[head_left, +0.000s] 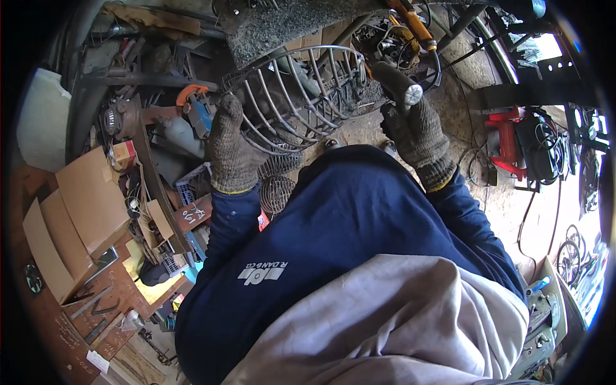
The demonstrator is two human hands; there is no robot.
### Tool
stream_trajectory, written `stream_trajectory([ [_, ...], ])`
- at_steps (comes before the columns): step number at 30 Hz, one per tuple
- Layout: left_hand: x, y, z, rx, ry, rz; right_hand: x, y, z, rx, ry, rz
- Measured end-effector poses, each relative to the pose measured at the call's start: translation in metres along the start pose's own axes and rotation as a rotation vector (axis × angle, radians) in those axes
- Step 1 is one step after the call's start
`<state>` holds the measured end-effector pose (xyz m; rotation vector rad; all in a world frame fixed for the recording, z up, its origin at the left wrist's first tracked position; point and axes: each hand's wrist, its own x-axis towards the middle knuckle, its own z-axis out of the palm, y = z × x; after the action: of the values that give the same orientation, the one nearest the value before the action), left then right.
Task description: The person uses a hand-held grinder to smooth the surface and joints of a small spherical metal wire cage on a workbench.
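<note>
A curved cage of bent metal bars (319, 48) tilts in front of me, below the edge of a dusty bench. My left hand (234, 144), in a dark knitted work glove, is closed at its left end and grips the rim. My right hand (420, 141), in a matching glove, is wrapped round a hammer just right of the cage. The hammer's thick cylindrical head (394, 82) has a bright, worn face turned toward me. Its handle is mostly hidden by the glove. The hammer head and the bars look apart.
The gritty bench top (276, 32) juts out ahead. An orange power tool (414, 25) with a cable lies at the far right. Round wire cages (278, 194) stand below my left forearm. Left are an open cardboard box (93, 202) and cluttered tools; right, a red stool (507, 144) and loose cables.
</note>
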<state>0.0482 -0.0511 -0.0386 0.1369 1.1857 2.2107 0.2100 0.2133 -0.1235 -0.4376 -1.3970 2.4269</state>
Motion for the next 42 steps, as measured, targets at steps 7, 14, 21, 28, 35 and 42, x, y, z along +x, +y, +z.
stream_trajectory([
  [7, 0.001, 0.002, -0.011, -0.194, -0.102, 0.029, -0.013, -0.042, 0.041, -0.812, -0.202, -0.303],
  [14, 0.007, 0.001, -0.013, -0.363, -0.014, 0.034, -0.01, -0.014, 0.039, -0.294, 0.056, -0.357],
  [21, 0.017, -0.018, 0.011, -0.405, -0.183, 0.007, 0.013, -0.016, -0.003, -0.196, 0.092, 0.049],
  [28, 0.007, -0.022, 0.023, -0.306, -0.342, -0.082, 0.02, -0.01, -0.012, 0.155, -0.105, -0.267],
  [35, 0.011, -0.009, 0.041, -0.002, -0.319, 0.001, 0.025, -0.009, -0.025, 0.664, -0.195, -0.024],
  [42, 0.032, 0.017, 0.023, 0.149, -0.358, -0.028, 0.024, -0.015, -0.029, 0.622, -0.141, -0.05],
])
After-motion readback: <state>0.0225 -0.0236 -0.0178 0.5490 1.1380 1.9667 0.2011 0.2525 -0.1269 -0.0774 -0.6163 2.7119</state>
